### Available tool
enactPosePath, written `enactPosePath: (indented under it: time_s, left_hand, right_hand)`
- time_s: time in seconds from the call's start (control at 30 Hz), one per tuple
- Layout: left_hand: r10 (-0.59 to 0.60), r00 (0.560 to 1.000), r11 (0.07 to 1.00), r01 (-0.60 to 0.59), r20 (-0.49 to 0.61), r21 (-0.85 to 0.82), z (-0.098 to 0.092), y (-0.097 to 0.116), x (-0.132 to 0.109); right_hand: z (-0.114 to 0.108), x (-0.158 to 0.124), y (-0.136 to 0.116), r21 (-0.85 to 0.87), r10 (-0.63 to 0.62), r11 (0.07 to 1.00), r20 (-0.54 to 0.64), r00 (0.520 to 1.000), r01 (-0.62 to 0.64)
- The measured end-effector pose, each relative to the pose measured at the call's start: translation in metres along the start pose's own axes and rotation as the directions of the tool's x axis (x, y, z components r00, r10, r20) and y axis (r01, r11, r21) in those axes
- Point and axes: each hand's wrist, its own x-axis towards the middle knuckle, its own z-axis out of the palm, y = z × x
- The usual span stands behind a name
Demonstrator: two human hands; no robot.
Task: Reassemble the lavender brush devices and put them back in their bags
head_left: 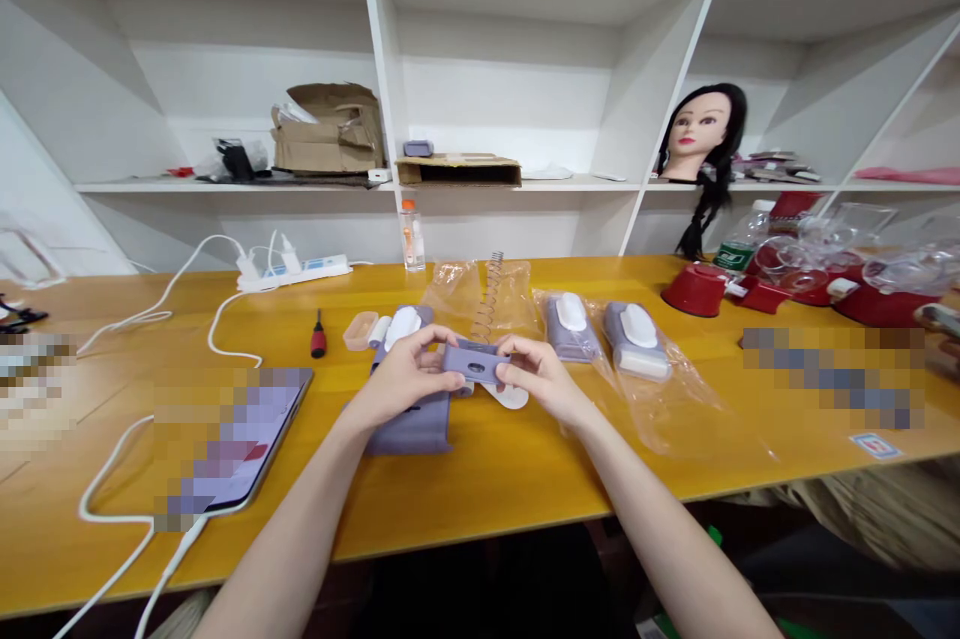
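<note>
Between my left hand (401, 377) and my right hand (546, 379) is a small purple-grey plastic part (475, 365) with a dark oval hole. Fingers and thumbs pinch it at its two ends, a little above the table. Partly hidden behind my left hand lies a larger purple casing (412, 427). A white rounded piece (511, 396) lies beneath the held part. Just beyond my hands, a long metal coil spring (489, 304) rests on a clear plastic bag (454, 291).
Two purple devices with white oval tops, one (571, 327) nearer and another (636, 339) further right, lie on clear bags. Leftward are a red-handled screwdriver (318, 337), a charging tablet (240, 444) and a power strip (296, 272). A bottle (412, 237) stands behind.
</note>
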Motion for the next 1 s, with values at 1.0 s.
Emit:
enactPosePath:
  time_s: [1.0]
  left_hand:
    - [0.304, 0.897, 0.698, 0.020, -0.321, 0.716, -0.019, -0.012, 0.009]
  right_hand:
    - [-0.003, -0.003, 0.009, -0.641, -0.421, 0.740, -0.208, 0.883, 0.202]
